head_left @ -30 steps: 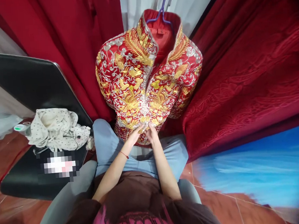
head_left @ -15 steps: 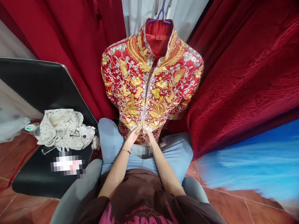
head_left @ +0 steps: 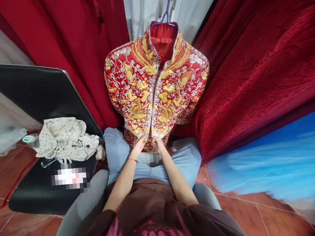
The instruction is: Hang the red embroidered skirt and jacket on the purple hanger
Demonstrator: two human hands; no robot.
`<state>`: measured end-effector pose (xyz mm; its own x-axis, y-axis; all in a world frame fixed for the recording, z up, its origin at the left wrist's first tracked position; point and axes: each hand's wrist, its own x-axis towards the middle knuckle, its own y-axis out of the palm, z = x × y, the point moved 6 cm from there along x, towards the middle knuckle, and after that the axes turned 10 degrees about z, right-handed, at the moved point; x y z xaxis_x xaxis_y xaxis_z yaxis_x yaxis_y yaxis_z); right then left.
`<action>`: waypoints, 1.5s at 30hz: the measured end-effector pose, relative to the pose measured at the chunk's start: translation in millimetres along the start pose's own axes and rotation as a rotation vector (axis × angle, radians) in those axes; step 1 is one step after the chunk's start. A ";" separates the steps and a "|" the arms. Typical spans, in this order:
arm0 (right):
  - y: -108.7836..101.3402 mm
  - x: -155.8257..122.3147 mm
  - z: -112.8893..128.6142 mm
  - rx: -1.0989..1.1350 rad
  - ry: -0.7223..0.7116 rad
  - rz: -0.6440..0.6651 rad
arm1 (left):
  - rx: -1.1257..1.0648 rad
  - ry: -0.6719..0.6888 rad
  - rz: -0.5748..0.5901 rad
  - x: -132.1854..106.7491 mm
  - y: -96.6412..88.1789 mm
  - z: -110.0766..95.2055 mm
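In front of me a red embroidered jacket with gold and silver patterns hangs from a purple hanger. Its stand collar is spread, and a narrow gap runs down the front between the two edges. At the lower hem, my left hand pinches the front edge on the left. My right hand grips the opposite front edge, a small distance away. The fingertips of both hands are partly hidden against the cloth. More patterned red fabric shows below the hem, between my knees.
On the left stands a black chair bearing a white dotted cloth bag and a blurred-out item. Red curtains hang on both sides of the jacket. Blue tulle spreads over the tiled floor at right.
The jacket's front edges have parted slightly near the hem, between my hands. Both hands keep their hold. The whole view has shifted a little.
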<state>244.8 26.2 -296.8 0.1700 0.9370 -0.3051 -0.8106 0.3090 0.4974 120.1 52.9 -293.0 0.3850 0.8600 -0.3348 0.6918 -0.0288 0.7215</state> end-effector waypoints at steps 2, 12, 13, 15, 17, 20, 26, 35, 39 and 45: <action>2.7 0.3 -1.9 0.000 0.027 0.027 | 0.003 0.010 -0.003 -0.3 0.0 0.1; 11.8 -10.3 3.3 0.040 -0.027 0.092 | -0.016 -0.011 0.009 1.7 5.4 5.2; 11.3 -11.3 3.5 0.045 -0.022 0.093 | -0.017 -0.015 0.011 2.0 5.7 6.1; 10.5 -13.0 3.6 0.059 -0.010 0.088 | -0.019 -0.019 0.021 2.1 5.9 7.3; 11.1 -14.4 2.9 0.075 0.001 0.079 | -0.018 -0.019 0.042 1.4 6.2 7.9; 16.9 -16.1 0.6 0.098 0.017 0.079 | -0.014 -0.016 0.089 -0.3 8.7 8.0; 28.4 -17.7 -1.3 0.157 0.019 0.109 | 0.011 0.001 0.156 -1.6 15.2 7.9; 28.9 -17.9 0.4 0.197 0.021 0.138 | 0.018 0.034 0.169 0.7 14.1 8.3; 28.5 -20.1 -0.8 0.202 0.038 0.138 | 0.010 0.034 0.159 1.8 11.3 9.3; 29.0 -19.7 -0.6 0.207 0.027 0.107 | 0.012 0.045 0.103 0.9 11.2 11.6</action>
<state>217.6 16.7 -276.9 0.0720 0.9623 -0.2622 -0.6907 0.2378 0.6829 135.3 47.4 -292.2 0.4269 0.8742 -0.2311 0.6571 -0.1243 0.7435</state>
